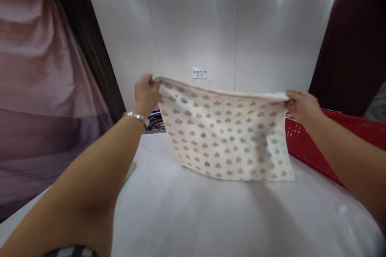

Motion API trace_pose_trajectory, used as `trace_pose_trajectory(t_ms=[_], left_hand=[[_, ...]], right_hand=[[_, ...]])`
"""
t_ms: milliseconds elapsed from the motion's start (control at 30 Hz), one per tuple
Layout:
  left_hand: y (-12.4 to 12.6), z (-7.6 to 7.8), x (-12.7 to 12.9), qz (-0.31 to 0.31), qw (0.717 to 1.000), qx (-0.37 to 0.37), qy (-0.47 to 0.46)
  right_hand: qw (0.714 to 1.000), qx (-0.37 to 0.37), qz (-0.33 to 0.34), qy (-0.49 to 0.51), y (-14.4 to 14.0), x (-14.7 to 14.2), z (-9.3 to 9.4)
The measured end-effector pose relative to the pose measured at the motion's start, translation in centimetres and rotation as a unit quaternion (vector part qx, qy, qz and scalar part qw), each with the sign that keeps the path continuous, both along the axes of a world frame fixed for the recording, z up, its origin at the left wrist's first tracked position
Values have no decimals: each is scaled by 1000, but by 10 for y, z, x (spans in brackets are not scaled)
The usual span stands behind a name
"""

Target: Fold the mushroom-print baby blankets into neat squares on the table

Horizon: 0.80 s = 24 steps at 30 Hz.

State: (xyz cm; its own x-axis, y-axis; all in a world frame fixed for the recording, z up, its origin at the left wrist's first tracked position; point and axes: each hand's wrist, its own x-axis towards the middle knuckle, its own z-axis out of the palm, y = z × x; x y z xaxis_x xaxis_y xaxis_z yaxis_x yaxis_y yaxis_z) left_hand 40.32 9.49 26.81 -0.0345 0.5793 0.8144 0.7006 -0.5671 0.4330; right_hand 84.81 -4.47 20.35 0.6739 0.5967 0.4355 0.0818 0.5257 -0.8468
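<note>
A cream cloth (223, 136) with rows of small grey, blue and red printed motifs hangs stretched between my two hands. My left hand (146, 94) pinches its upper left corner, and a bracelet (137, 117) circles that wrist. At the upper right corner, my right hand (303, 106) grips the edge between thumb and fingers. The top edge sags slightly and looks folded over. Below it, the lower edge hangs just over or against the white table (211, 217); whether they touch I cannot tell.
Right of the cloth stands a red plastic basket (313, 144). Partly hidden behind my left wrist are dark, striped folded items (157, 123). A white panel (193, 28) with a small label (199, 73) rises behind the table. Pink-mauve drapery (45, 88) hangs at left.
</note>
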Motion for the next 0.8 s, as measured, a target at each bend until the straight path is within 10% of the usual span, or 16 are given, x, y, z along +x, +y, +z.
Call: trace_pose_trajectory(t_ms=[100, 200, 300, 567, 667, 800], left_hand=[[6, 47, -1, -47, 996, 72, -10], [-9, 41, -14, -45, 997, 55, -28], [-27, -13, -40, -60, 998, -18, -20], [-110, -242, -128, -112, 934, -326, 89], [-145, -281, -147, -130, 910, -390, 55], [-174, -285, -170, -73, 932, -354, 18]], right_hand=[[999, 53, -4, -9, 12, 2, 44], [1000, 17, 26, -2, 9, -2, 36], [995, -51, 77, 30, 0, -6, -16], [902, -363, 225, 63, -77, -53, -226], [879, -403, 239, 86, -108, -73, -256], [883, -399, 241, 51, -140, -84, -252]])
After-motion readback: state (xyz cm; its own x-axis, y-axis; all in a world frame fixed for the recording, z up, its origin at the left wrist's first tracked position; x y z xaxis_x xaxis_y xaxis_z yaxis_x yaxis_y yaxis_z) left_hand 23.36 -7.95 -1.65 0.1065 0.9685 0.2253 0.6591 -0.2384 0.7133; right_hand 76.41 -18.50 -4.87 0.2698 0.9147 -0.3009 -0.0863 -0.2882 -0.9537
